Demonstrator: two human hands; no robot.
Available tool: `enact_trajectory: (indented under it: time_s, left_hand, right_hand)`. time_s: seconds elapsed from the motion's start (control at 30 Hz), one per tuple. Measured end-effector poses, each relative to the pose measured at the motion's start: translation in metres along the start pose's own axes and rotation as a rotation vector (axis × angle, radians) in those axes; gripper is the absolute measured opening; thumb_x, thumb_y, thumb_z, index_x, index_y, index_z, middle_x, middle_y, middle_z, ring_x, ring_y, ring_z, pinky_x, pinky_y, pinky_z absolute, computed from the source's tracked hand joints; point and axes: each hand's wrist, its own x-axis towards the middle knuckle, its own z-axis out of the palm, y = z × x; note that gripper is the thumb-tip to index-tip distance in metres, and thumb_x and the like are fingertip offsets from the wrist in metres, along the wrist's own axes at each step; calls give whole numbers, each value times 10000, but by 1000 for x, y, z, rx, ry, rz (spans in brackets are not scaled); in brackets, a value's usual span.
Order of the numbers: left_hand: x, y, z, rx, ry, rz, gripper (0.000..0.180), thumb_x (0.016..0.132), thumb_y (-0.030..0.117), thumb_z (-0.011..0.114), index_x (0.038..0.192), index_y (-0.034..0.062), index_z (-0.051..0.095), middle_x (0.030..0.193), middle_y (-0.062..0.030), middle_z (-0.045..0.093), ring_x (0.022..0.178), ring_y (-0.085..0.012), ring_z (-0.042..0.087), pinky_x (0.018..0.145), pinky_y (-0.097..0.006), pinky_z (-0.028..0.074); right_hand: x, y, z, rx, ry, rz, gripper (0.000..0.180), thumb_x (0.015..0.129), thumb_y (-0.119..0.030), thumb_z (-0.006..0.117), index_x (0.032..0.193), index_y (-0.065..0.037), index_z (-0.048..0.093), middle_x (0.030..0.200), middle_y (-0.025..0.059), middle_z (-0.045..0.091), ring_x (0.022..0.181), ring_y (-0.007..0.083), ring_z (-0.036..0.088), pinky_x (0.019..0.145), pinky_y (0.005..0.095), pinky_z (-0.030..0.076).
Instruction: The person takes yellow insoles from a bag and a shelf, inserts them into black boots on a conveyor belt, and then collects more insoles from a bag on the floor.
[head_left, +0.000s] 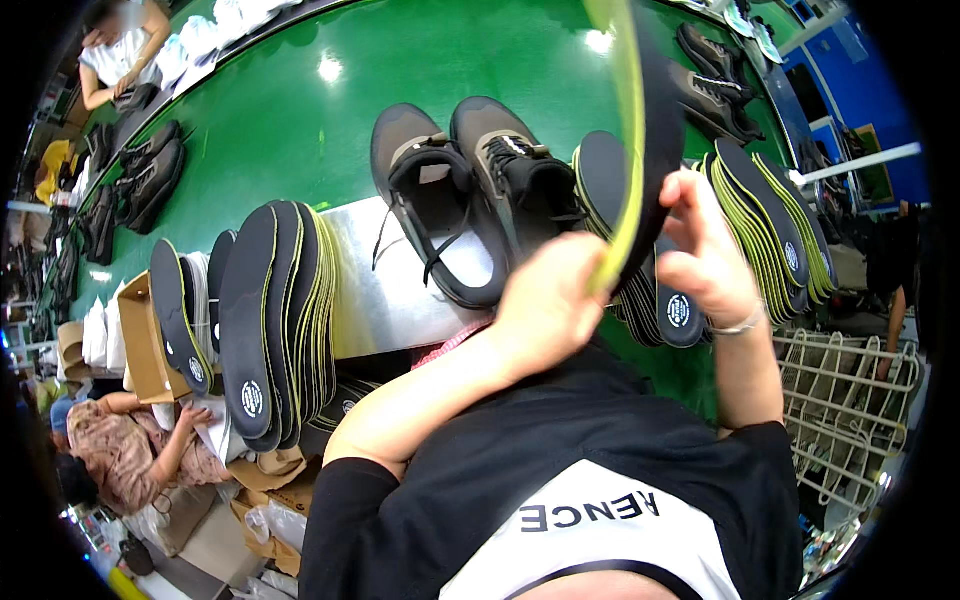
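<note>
My left hand (pixel 560 298) is closed round the heel end of a black insole (pixel 655 120) with a yellow-green edge. The insole stands up tall in front of me and is smeared by motion. To its right is my right hand (pixel 712 250), fingers apart and loosely bent, near the insole's black face; whether it touches cannot be made out. Behind my left hand sit two brown-and-black shoes, a left shoe (pixel 410 170) and a right shoe (pixel 500 150), toes pointing away, on a metal plate (pixel 370 270). The left shoe has a loose lace and a pale inside.
Insole stacks stand at the left (pixel 280 320), by the right hand (pixel 680 310) and further right (pixel 760 220). More shoes (pixel 715 90) lie at the far right of the green table (pixel 290 120). A wire rack (pixel 850 400) stands right. Co-workers sit at left (pixel 140 450) and far left (pixel 125 55).
</note>
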Motion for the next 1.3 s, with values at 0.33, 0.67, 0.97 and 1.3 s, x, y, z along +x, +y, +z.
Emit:
enact_trajectory:
  time_s: [0.33, 0.67, 0.97, 1.3]
  left_hand:
    - [-28, -55, -48, 676, 367, -240, 565, 640, 248, 685, 1079, 29, 404, 751, -121, 576, 687, -307, 559, 609, -369, 440]
    - [-10, -72, -92, -490, 518, -581, 358, 789, 51, 483, 1143, 28, 438, 767, -10, 584, 686, -115, 531, 647, -234, 422]
    - [29, -146, -89, 140, 47, -171, 330, 763, 340, 520, 908, 56, 605, 940, -145, 544, 931, -285, 489, 830, -373, 367]
    - [32, -124, -73, 239, 422, -612, 272, 733, 276, 613, 858, 34, 620, 660, -156, 597, 609, -216, 596, 594, -287, 444]
  right_hand:
    - [31, -13, 6, -730, 34, -608, 203, 619, -168, 599, 721, -6, 531, 823, 163, 490, 748, 290, 512, 684, 311, 411]
    - [8, -48, 3, -1350, -605, -529, 149, 582, -181, 576, 502, -79, 503, 628, 44, 452, 529, 200, 498, 462, 316, 414]
    - [26, -77, 37, -1623, -766, -554, 172, 646, -178, 540, 615, -19, 597, 674, 94, 527, 609, 207, 548, 522, 305, 443]
    - [63, -44, 71, -1678, -831, -447, 159, 631, -157, 559, 670, -11, 609, 717, 95, 533, 652, 206, 545, 529, 300, 440]
